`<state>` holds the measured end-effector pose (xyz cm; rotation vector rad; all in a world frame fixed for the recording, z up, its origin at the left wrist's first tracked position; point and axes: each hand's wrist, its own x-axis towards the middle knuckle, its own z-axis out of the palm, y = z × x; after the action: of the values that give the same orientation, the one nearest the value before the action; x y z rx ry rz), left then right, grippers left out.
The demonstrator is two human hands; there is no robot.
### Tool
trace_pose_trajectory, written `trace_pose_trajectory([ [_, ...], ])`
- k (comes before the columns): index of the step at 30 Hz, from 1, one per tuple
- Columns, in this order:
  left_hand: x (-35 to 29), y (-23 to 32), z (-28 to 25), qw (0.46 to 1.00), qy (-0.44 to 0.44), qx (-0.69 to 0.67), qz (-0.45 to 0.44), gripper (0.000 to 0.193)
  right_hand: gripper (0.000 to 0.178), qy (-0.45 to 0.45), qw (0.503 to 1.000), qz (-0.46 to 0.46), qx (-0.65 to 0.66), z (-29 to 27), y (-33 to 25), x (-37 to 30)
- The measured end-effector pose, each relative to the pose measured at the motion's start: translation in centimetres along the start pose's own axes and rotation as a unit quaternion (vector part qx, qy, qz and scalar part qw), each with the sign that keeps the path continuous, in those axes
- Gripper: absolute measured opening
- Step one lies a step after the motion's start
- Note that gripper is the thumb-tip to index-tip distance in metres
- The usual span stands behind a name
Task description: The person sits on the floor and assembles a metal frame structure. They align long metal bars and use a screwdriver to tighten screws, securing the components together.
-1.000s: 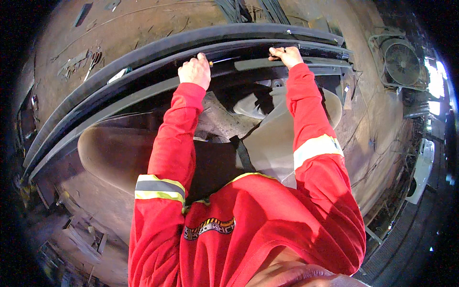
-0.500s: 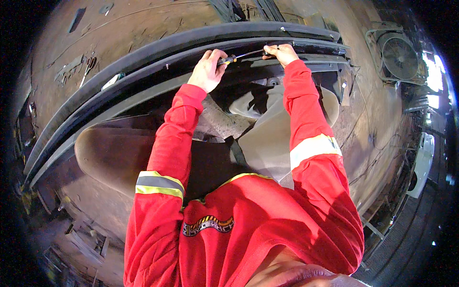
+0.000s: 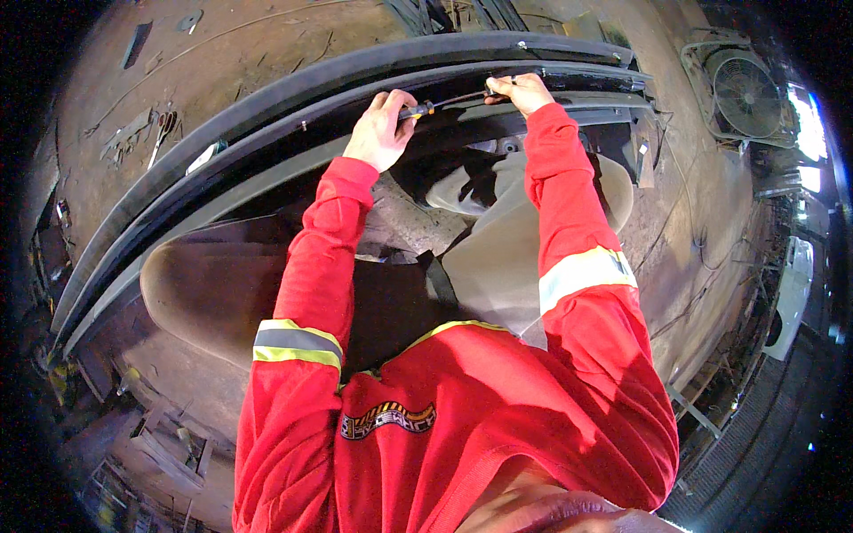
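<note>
My left hand (image 3: pixel 380 133) is wrapped round the dark handle of a screwdriver (image 3: pixel 416 112) with an orange-yellow band. Its thin shaft points right, toward my right hand (image 3: pixel 524 92). There my right fingers pinch a small dark piece (image 3: pixel 491 92) at the shaft's tip; its kind is too small to make out. Both hands are above long curved dark metal strips (image 3: pixel 306 111), which lie side by side across the ground in front of me. Small bright fittings (image 3: pixel 303 126) sit along these strips.
My bent legs (image 3: pixel 222 293) are close behind the strips. A round caged fan (image 3: pixel 746 96) stands at the far right. On the ground at the left lie a scissors-like tool (image 3: pixel 163 133) and scraps. A pale object (image 3: pixel 206 157) rests among the strips. Dark bars (image 3: pixel 498 14) lie at the far side.
The view has shifted slightly. My right hand has moved a little left, closer to the left one, and my left hand has turned slightly. Both keep their holds.
</note>
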<state>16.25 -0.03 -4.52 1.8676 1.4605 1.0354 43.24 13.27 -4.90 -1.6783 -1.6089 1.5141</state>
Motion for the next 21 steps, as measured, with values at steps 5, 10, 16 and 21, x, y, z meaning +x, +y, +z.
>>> trace_pose_trajectory([
  [5, -0.1, -0.2, 0.2, 1.0, 0.008, 0.002, 0.003, 0.027, 0.028, -0.027, 1.0, 0.006, 0.001, -0.4, 0.3, 0.0],
  [10, -0.1, -0.1, 0.9, 0.997, 0.049, 0.05, 0.021, 0.027, 0.029, -0.015, 1.0, -0.011, -0.024, -0.4, 0.4, 0.1],
  [16, 0.5, -0.1, 1.0, 0.997, -0.002, 0.074, -0.034, 0.026, 0.027, -0.023, 1.0, -0.014, -0.003, -0.4, 0.6, -0.1],
  [21, 0.7, -0.4, 1.1, 0.997, 0.005, 0.071, -0.037, 0.026, 0.025, -0.026, 0.999, -0.006, 0.032, -0.2, 0.0, -0.3],
])
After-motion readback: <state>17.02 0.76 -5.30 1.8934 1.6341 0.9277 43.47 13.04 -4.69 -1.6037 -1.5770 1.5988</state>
